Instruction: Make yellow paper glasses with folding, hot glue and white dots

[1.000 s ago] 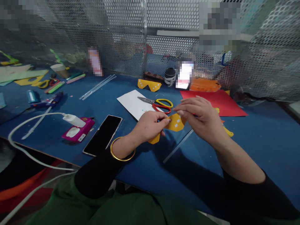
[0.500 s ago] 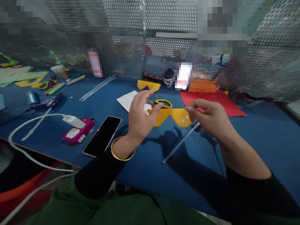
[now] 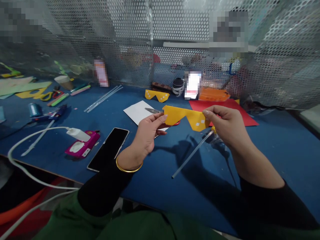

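Between my two hands a yellow paper glasses cutout [image 3: 186, 115] is held up above the table, with small white squares on its right lens. My left hand [image 3: 147, 131] pinches its left end between thumb and fingers. The right end is pinched by my right hand [image 3: 225, 125]. Behind the cutout lie scissors [image 3: 152, 110], partly hidden, over a white sheet of paper [image 3: 136, 111]. A second yellow glasses cutout [image 3: 157, 96] with white squares stands farther back. A clear glue stick [image 3: 192, 155] sticks out from a glue gun partly hidden below my right hand.
A black phone [image 3: 108, 149] and a magenta power socket [image 3: 82, 146] with a white plug lie at left. Red paper [image 3: 240, 113] and an orange packet [image 3: 213, 94] are at back right. Glue sticks [image 3: 103, 98] and a blue glue gun [image 3: 56, 113] lie left, before a perforated metal screen [image 3: 125, 40].
My left hand has gone from spread fingers near the cutout to pinching its left end. The cutout has risen slightly and tilted, its left end higher. My right hand keeps its pinch.
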Demonstrator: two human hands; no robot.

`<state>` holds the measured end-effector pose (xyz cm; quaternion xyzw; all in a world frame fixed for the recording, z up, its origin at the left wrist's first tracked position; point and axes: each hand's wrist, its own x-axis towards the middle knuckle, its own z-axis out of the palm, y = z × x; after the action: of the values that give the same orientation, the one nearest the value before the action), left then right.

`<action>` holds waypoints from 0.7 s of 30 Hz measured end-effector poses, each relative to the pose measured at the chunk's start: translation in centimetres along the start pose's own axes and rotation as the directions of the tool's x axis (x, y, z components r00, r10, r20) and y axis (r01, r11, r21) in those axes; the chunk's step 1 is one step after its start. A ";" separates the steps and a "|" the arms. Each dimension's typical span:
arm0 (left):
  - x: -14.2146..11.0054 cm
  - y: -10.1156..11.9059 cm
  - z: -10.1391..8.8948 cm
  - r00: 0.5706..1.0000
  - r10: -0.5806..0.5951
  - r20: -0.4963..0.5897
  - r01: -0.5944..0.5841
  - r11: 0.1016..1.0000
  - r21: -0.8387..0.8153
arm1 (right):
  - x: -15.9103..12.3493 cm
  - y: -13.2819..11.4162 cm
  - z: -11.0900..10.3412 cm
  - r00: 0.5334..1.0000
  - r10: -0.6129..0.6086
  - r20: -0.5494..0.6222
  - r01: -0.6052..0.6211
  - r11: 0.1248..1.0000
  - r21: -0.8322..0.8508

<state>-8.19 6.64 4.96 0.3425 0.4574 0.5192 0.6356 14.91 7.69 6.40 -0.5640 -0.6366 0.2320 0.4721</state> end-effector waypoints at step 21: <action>-0.1 -0.6 0.2 0.995 -0.076 -0.068 0.063 0.983 -0.175 | -0.2 0.2 0.4 0.999 0.037 0.014 -0.036 0.999 -0.036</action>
<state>-7.80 6.39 4.54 0.2504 0.4456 0.5469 0.6631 14.70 7.67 5.97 -0.5822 -0.6336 0.2331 0.4530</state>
